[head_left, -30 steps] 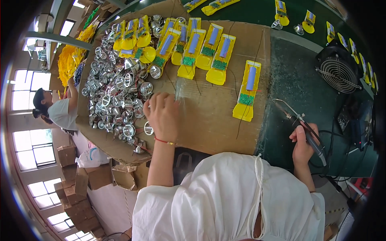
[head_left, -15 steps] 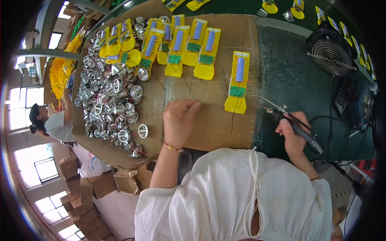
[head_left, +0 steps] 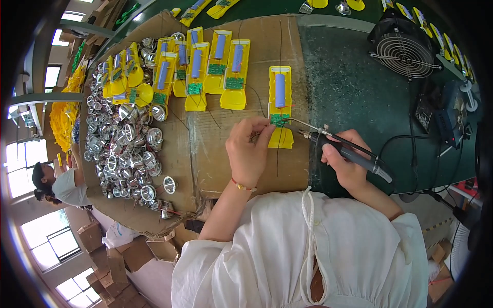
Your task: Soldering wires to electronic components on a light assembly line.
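Observation:
On the cardboard in front of me lies a yellow plastic housing (head_left: 280, 139), with a purple cylindrical battery (head_left: 280, 90) and a small green circuit board (head_left: 277, 120) in it. My left hand (head_left: 247, 154) is at the board's left edge, thumb and forefinger pinched together; whatever is between them is too small to make out. My right hand (head_left: 348, 167) grips a soldering iron (head_left: 359, 158) with a thin bent metal tube clamped along it. The tube's end reaches the board, and the iron's tip is just right of the housing. Thin dark wires stick out above and below the housing.
Several similar yellow housings (head_left: 234, 97) lie at the upper left, beside a heap of shiny reflector cups (head_left: 128, 133). A black fan (head_left: 403, 55) with a wire guard stands at the far right, near a dark blue box (head_left: 452, 123). Another person (head_left: 69, 184) is at far left.
My left hand has moved right to the circuit board and pinched its fingers there. My right hand has brought the soldering iron left to the board. The view has shifted slightly.

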The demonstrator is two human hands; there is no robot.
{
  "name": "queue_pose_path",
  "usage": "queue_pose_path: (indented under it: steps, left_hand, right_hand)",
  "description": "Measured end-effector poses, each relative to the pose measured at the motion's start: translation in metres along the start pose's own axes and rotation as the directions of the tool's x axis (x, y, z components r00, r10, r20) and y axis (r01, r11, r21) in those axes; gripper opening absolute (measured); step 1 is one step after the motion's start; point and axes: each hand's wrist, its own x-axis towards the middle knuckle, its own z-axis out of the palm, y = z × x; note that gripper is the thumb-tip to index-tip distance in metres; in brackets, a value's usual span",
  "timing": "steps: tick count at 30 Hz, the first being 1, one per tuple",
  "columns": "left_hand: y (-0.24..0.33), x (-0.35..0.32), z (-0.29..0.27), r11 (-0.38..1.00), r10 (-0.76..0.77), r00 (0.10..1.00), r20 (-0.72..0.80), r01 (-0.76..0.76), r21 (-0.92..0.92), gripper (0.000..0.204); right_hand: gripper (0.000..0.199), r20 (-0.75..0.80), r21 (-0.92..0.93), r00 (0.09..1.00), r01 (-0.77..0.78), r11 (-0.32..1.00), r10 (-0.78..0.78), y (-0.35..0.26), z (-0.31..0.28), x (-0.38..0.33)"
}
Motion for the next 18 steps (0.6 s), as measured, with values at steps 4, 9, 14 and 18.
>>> queue_pose_path:
  steps: [4, 9, 14, 18]
  left_hand:
    - [0.0033, -0.0011, 0.0025, 0.996, 0.059, 0.998, -0.015, -0.058, 0.070, 0.018]
    - [-0.0047, -0.0015, 0.0052, 0.883, 0.365, 0.930, -0.039, -0.333, 0.331, 0.019]
    - [-0.0018, -0.0027, 0.0035, 0.777, 0.443, 0.897, 0.015, -0.392, 0.492, 0.018]
    - [0.0009, -0.0063, 0.0007, 0.939, 0.227, 0.972, -0.066, -0.200, 0.281, 0.019]
  right_hand:
    - [0.017, -0.029, 0.063, 0.998, -0.046, 0.997, 0.048, -0.0048, 0.0049, 0.0022]
    - [0.016, -0.042, 0.079, 0.998, -0.033, 0.996, 0.036, -0.0037, 0.0077, 0.0047]
    - [0.014, -0.022, 0.043, 0.998, -0.060, 0.997, 0.061, -0.0064, 0.0056, 0.0051]
    - [0.014, -0.021, 0.029, 0.998, -0.061, 0.998, 0.061, -0.0060, 0.0044, 0.0042]
